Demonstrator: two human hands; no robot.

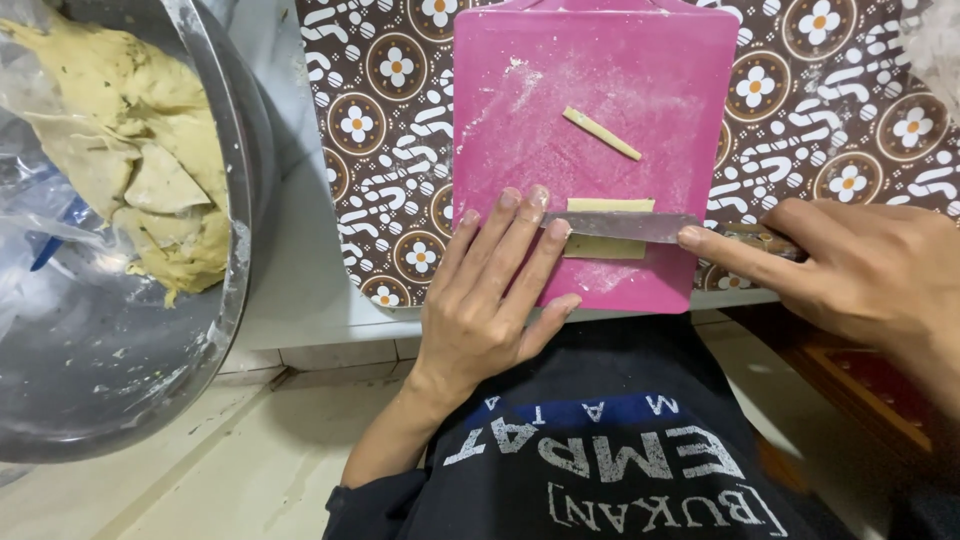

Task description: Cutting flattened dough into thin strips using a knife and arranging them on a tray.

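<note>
Both hands are seen at the near edge of a pink cutting board (600, 80). A knife (625, 227) is held in the right hand (860, 275), with the pointing finger stretched out along the top of the blade. The handle is mostly hidden under that hand, and only a small brown bit is seen. The left hand (490, 290) is laid flat and open on the board, and its fingertips (535, 200) are placed at the tip of the blade. Nothing is gripped by this hand.

A flat strip of yellow dough (605, 245) is lain across by the blade in the near part of the board. The middle of the strip is covered by the blade, so whether it is cut through cannot be told. A thin stick of dough (600, 133) is seen farther up the board, well apart from the knife. White flour is dusted over the board.

A brown cloth with white flowers (820, 110) is spread under the board. At the far left, a big metal bowl (215, 200) is found, cut off by the edge of the picture. A lump of yellow dough (140, 130) is kept inside it, partly behind clear plastic (40, 200). A dark shirt (600, 450) is seen at the bottom.
</note>
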